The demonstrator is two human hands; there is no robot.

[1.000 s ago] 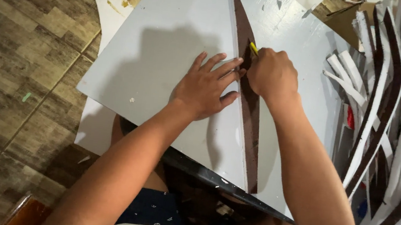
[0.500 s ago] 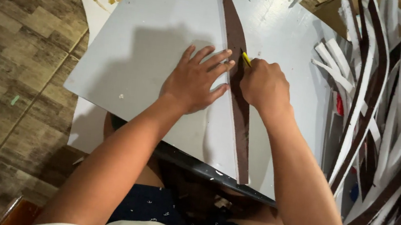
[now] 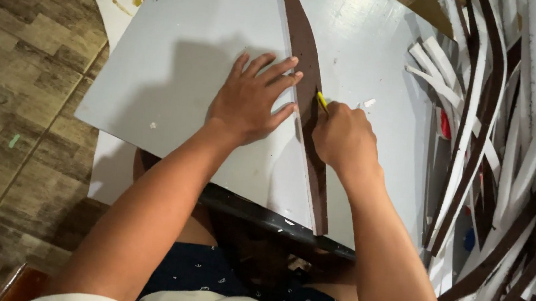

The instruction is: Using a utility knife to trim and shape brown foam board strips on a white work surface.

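Observation:
A large white board (image 3: 192,49) lies across my lap, with a long curved dark brown strip (image 3: 301,41) showing along a cut line. My left hand (image 3: 253,99) presses flat on the board, fingers spread, just left of the strip. My right hand (image 3: 343,138) is closed around a small yellow-tipped cutter (image 3: 321,101), whose tip rests on the strip's right edge. A second white piece (image 3: 382,69) lies to the right of the strip.
A pile of long white and brown offcut strips (image 3: 520,150) fills the right side. Brown wood-pattern floor (image 3: 17,78) lies to the left, with a scrap of white sheet (image 3: 119,2) on it. A dark edge (image 3: 261,216) runs under the board near my lap.
My right hand with the cutter has drawn down along the strip toward me. My left hand stays pressed on the board beside it.

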